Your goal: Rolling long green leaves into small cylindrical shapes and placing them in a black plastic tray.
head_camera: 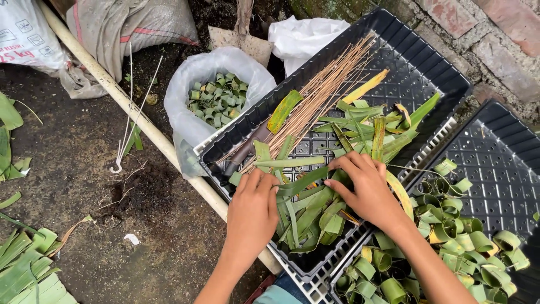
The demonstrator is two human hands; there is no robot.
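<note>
Nearest the lens: left hand [251, 211], palm down, fingers [260, 179] curled and pressed onto a long green leaf strip [301, 181]; cannot tell whether actually pinched. Right hand [365, 188] just beside, fingers [343, 164] bent together over the far end of the same strip, atop a loose heap of cut leaf strips [315, 217]. All lying in a black perforated plastic tray [405, 67]. Beyond the fingers, in the same tray: a bundle of thin brown sticks [323, 93], set diagonally. To the right, a second black tray [506, 163] holding rolled leaf rings [450, 225]. Further out, left of the first tray: a white plastic bag [216, 73] filled with more leaf rings, a pale pole [135, 115] across dark soil, and sacks [129, 22] at the top.
</note>
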